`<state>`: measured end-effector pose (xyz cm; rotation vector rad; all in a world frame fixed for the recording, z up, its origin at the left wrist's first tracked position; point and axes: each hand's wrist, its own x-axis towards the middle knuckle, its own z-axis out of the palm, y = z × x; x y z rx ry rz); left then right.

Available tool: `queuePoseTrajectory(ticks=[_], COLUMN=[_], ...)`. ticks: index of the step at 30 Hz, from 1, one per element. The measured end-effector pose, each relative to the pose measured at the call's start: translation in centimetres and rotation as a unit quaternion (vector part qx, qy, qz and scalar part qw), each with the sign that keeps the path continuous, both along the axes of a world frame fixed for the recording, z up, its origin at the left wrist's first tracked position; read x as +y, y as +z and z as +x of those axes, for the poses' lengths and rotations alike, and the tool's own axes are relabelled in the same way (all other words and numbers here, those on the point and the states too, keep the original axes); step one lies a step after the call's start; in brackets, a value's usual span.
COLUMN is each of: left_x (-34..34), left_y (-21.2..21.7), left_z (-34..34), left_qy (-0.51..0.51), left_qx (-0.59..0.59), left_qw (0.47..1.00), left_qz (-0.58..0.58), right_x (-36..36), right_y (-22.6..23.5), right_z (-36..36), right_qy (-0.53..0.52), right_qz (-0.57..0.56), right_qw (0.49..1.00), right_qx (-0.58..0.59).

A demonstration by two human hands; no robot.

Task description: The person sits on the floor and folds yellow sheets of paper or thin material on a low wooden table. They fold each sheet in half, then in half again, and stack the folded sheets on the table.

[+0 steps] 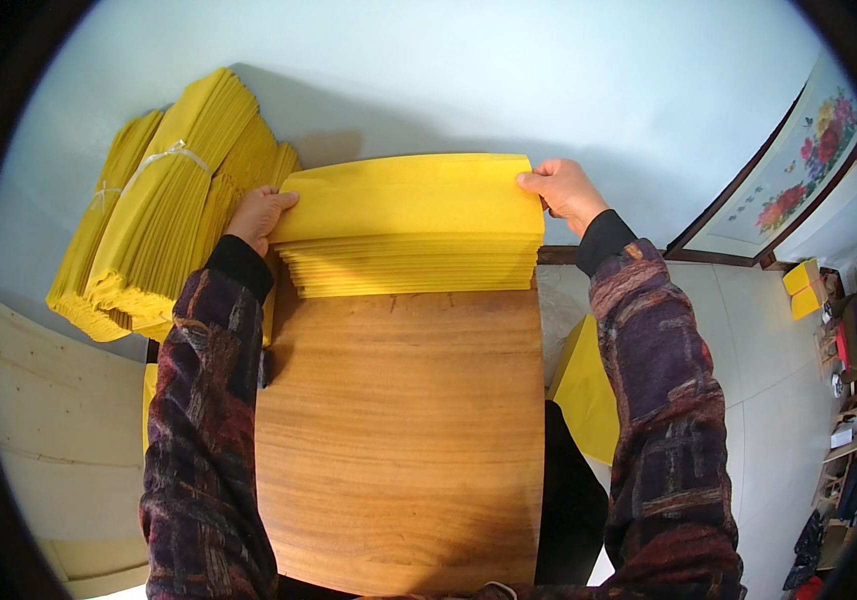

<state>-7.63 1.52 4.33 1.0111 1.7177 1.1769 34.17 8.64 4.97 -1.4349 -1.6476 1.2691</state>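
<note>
Both arms reach forward to a stack of folded yellow sheets at the far end of the wooden table. On or just above the stack is a folded yellow sheet, its long side running left to right. My left hand is closed on the sheet's left end, thumb on top. At its right end, my right hand grips the upper corner between thumb and fingers. The fingers beneath the sheet are partly hidden. Whether the sheet is paper or cloth, I cannot tell.
Tall yellow bundles tied with white string lean against the wall at the left. The wooden table runs toward me. Right of it, a yellow piece stands low near my leg. A framed flower picture stands at the right wall.
</note>
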Motion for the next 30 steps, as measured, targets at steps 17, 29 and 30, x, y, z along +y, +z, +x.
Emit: queuePoseTrajectory(ticks=[17,29,30], left_x=[-0.4,-0.1,-0.3], left_y=[0.6,-1.4,-1.5], left_z=[1.3,0.9,1.0], left_qy=[0.009,-0.004,-0.018], left_qx=[-0.003,0.125,0.094], left_qw=[1.0,0.992,0.995], left_qz=[-0.008,0.008,0.018], right_x=[0.2,0.4,0.5], right_y=[-0.4,-1.8,-1.6], right_z=[-0.1,0.0,0.3], right_qy=[-0.026,-0.036,-0.018], right_qz=[0.006,0.025,0.009], right_qw=[0.999,0.998,1.0], right_qx=[-0.018,0.051,0.011])
